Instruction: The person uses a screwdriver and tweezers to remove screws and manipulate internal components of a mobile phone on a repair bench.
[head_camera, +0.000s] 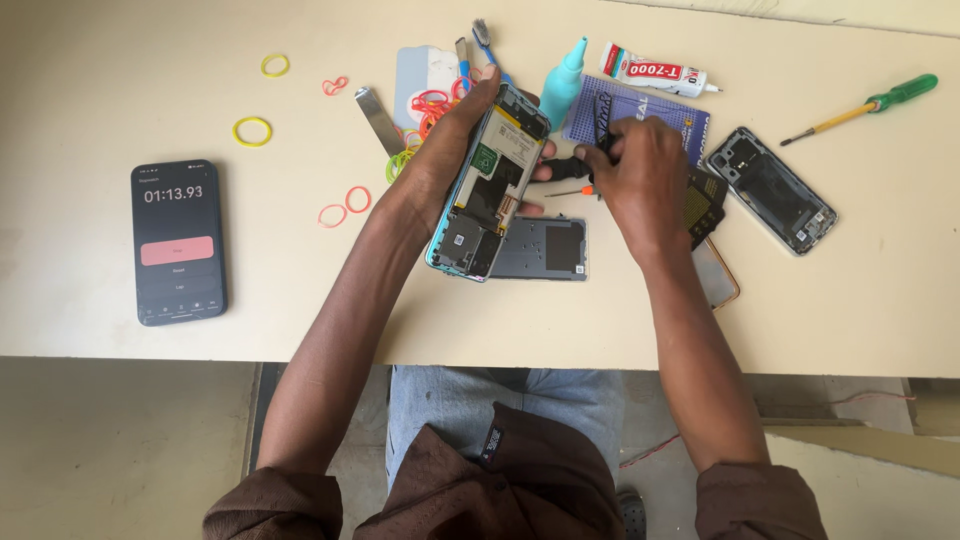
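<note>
The left hand (450, 150) is gripping the opened phone (490, 195) by its rigid side edges (fragile, exposed boards), tilted above the table's (100, 100) far middle, while the right hand (640, 175) is pinching a small screwdriver (575, 190)

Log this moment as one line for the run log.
left hand: holds opened phone tilted | right hand: grips small black tool beside it | table: green screwdriver, glue tube, rubber bands
</note>
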